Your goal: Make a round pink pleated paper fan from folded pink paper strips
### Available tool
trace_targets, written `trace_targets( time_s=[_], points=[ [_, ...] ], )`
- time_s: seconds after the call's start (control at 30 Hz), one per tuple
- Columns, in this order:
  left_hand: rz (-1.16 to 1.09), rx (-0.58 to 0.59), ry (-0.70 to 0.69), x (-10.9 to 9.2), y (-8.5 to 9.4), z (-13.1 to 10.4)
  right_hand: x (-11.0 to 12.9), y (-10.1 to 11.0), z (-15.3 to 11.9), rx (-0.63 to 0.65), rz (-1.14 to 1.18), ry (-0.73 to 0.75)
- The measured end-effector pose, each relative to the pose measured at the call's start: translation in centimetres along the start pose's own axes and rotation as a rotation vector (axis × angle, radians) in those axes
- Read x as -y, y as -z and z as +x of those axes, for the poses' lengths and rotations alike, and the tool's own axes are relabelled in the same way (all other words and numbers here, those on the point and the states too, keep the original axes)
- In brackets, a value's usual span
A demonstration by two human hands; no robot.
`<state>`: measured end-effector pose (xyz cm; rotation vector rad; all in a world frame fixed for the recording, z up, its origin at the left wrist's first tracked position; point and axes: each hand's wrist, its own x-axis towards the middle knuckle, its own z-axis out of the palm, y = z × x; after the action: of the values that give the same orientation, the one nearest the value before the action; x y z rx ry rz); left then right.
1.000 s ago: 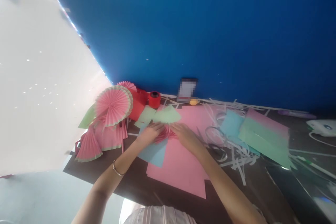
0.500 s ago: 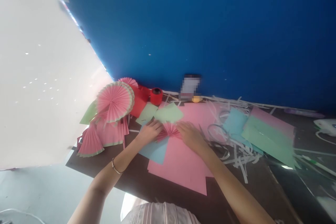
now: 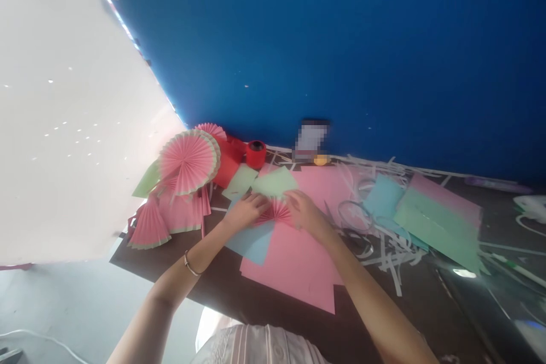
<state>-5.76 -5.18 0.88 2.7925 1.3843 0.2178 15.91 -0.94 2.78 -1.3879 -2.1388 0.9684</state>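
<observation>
A small pink pleated paper fan (image 3: pixel 279 210) is spread between my hands over the loose sheets. My left hand (image 3: pixel 249 210) has its curled fingers on the fan's left side, and my right hand (image 3: pixel 305 211) grips the right side with bent fingers. The fingertips partly cover both edges. Beneath lie pink paper (image 3: pixel 301 267) and a blue sheet (image 3: pixel 256 244). A pale green sheet (image 3: pixel 275 179) sits just beyond the fan.
Finished round paper fans (image 3: pixel 187 160) and a half-opened fan (image 3: pixel 148 227) stand at the left. Behind are a red tape roll (image 3: pixel 256 154) and a blurred-out upright item (image 3: pixel 311 139). Scissors (image 3: pixel 354 216), white paper strips (image 3: pixel 396 259) and green sheets (image 3: pixel 443 233) lie to the right.
My fingers have curled in more on both sides of the pink fan, and its pleats look slightly narrower in spread. The view has shifted slightly.
</observation>
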Motion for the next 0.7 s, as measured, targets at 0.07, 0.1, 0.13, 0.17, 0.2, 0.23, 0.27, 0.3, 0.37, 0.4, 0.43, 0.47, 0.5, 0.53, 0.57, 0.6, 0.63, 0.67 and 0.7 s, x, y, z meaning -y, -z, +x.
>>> trace_targets(
  time_s=[0.07, 0.1, 0.13, 0.17, 0.2, 0.23, 0.27, 0.3, 0.37, 0.4, 0.43, 0.47, 0.5, 0.53, 0.57, 0.6, 0.63, 0.67, 0.7],
  points=[
    [-0.036, 0.003, 0.022, 0.0, -0.1, 0.2, 0.2, -0.5, 1.2, 0.011, 0.033, -0.048],
    [-0.068, -0.002, 0.045, -0.1, -0.2, 0.2, 0.3, -0.7, 1.7, 0.016, 0.035, -0.063],
    [-0.109, -0.009, 0.071, -0.1, -0.2, 0.3, 0.4, -0.9, 2.2, 0.023, 0.04, -0.078],
    [-0.157, -0.02, 0.098, -0.1, -0.2, 0.3, 0.5, -1.1, 2.5, 0.032, 0.047, -0.09],
    [-0.21, -0.034, 0.125, -0.2, -0.2, 0.4, 0.7, -1.1, 2.7, 0.043, 0.054, -0.097],
    [-0.271, -0.05, 0.151, -0.2, -0.2, 0.4, 0.8, -1.1, 2.7, 0.057, 0.063, -0.099],
    [-0.329, -0.067, 0.176, -0.3, -0.1, 0.5, 1.0, -1.0, 2.6, 0.073, 0.074, -0.097],
    [-0.377, -0.083, 0.196, -0.3, 0.0, 0.6, 1.2, -0.8, 2.4, 0.088, 0.085, -0.092],
    [-0.465, -0.115, 0.229, -0.5, 0.2, 0.8, 1.8, -0.2, 1.7, 0.112, 0.111, -0.079],
    [-0.514, -0.136, 0.25, -0.6, 0.4, 0.9, 2.2, 0.1, 1.3, 0.121, 0.124, -0.072],
    [-0.566, -0.159, 0.276, -0.8, 0.6, 1.1, 2.5, 0.5, 0.9, 0.131, 0.136, -0.064],
    [-0.62, -0.182, 0.306, -0.9, 0.8, 1.3, 2.9, 0.8, 0.5, 0.142, 0.148, -0.056],
    [-0.676, -0.198, 0.334, -1.0, 1.1, 1.5, 3.1, 1.1, 0.1, 0.154, 0.161, -0.048],
    [-0.729, -0.2, 0.351, -1.1, 1.4, 1.6, 3.3, 1.3, -0.3, 0.166, 0.175, -0.044],
    [-0.773, -0.187, 0.353, -1.1, 1.6, 1.8, 3.5, 1.5, -0.6, 0.172, 0.189, -0.041],
    [-0.822, -0.166, 0.345, -1.2, 1.9, 1.9, 3.5, 1.6, -0.9, 0.169, 0.203, -0.041],
    [-0.881, -0.144, 0.334, -1.2, 2.1, 2.0, 3.4, 1.6, -1.1, 0.158, 0.217, -0.041],
    [-0.951, -0.126, 0.329, -1.3, 2.2, 2.1, 3.3, 1.6, -1.4, 0.139, 0.229, -0.04],
    [-1.029, -0.115, 0.329, -1.3, 2.4, 2.1, 3.1, 1.6, -1.6, 0.114, 0.239, -0.037]
  ],
)
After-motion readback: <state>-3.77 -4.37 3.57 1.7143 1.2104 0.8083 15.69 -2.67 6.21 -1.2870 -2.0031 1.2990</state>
